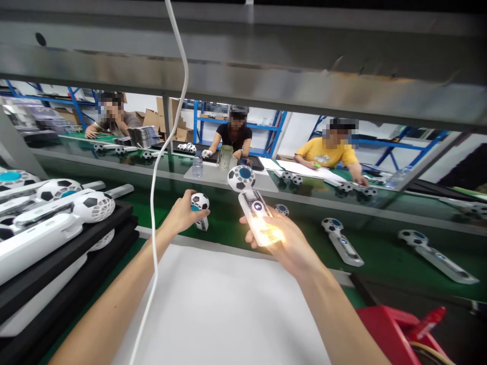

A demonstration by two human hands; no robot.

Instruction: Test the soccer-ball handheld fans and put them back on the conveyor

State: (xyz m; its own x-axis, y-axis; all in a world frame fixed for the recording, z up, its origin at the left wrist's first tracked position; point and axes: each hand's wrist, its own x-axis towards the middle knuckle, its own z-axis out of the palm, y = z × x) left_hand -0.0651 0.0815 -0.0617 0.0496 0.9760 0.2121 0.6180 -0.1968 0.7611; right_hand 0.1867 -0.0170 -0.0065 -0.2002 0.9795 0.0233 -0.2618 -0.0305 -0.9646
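My right hand (291, 238) is closed round the white handle of a handheld fan (250, 203) with a soccer-ball-patterned head and blue centre. Its handle tilts up and to the left, and a bright yellow glow covers its lower end. To the left, my left hand (184, 215) grips the black-and-white head of a second soccer-ball fan (202, 223) between thumb and fingers. That fan's short visible handle points down over the green belt. Both hands are above the far edge of a white sheet (228, 304).
Stacked black trays (122, 215) bear several fans at left. More fans (344, 248) lie on the green belt (304, 248) at right. A white cable (152, 203) hangs in front. A red bin (384, 329) holds a red marker (428, 324). Three people sit opposite.
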